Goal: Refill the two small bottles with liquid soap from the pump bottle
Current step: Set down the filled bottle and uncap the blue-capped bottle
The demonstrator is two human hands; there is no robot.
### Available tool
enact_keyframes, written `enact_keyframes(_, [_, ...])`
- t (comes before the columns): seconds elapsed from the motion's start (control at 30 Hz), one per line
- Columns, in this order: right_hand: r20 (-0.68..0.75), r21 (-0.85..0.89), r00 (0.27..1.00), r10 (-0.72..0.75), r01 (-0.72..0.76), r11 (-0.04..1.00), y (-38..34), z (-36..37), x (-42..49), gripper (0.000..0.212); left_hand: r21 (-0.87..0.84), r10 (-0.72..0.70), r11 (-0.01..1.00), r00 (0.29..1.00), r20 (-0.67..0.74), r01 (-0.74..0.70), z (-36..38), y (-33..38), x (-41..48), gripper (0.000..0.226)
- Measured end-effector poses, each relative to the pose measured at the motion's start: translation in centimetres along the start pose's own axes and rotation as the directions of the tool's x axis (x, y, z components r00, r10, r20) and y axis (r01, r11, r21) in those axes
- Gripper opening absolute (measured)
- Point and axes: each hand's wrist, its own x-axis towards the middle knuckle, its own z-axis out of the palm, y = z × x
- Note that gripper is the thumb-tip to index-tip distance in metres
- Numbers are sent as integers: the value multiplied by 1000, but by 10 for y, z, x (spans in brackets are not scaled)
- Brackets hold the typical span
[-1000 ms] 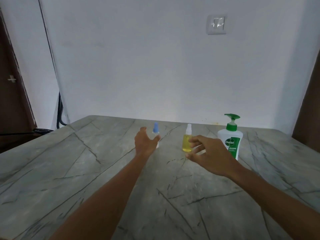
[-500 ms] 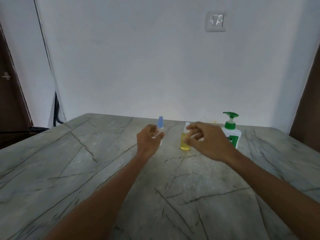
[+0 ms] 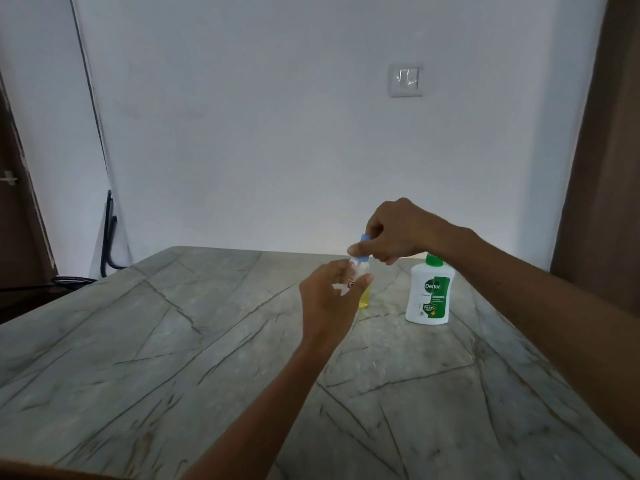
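Small clear bottle [image 3: 354, 276] with a blue cap [image 3: 363, 248]: held up above the marble table [image 3: 173, 341], body pinched between thumb and fingers of the left hand [image 3: 329, 299], cap gripped from above by the fingertips of the right hand [image 3: 398, 233]. Hard to tell whether the cap sits fully on the neck or is partly off. A small printed label just visible on the bottle between the left fingers.

Second small bottle [image 3: 364, 297], filled with yellow liquid: standing on the table directly behind the left hand, lower part showing beside the thumb, top hidden by the held bottle and the hands.

Pump bottle [image 3: 429, 294], white with a green label reading "Dettol" and a green collar: upright on the table just right of the yellow bottle, apart from it, pump head hidden behind the right hand and wrist.

Both forearms bare, reaching in from the near edge. Behind the table, a plain white wall [image 3: 259, 150] with a switch plate [image 3: 405, 80]; a dark cable [image 3: 109, 237] hanging at the left corner.
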Motion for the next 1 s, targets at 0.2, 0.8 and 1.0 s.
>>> enact_keyframes(0.2, [-21,18,994,-109,110,994,-1,-6,-11,27,-42,-5,999,1000,-9,5,3,19,-9,17])
enact_keyframes(0.8, [-59,-169,969,-239,226,959,-5,-23,-14,44,-38,-7,999,1000,-16,6,5,26,-13,19])
enact_keyframes(1.0, [0,-103,964,-267,266,959,-6,-22,-12,16,-27,4,1000,999,-43,-5,4,21,-11,18])
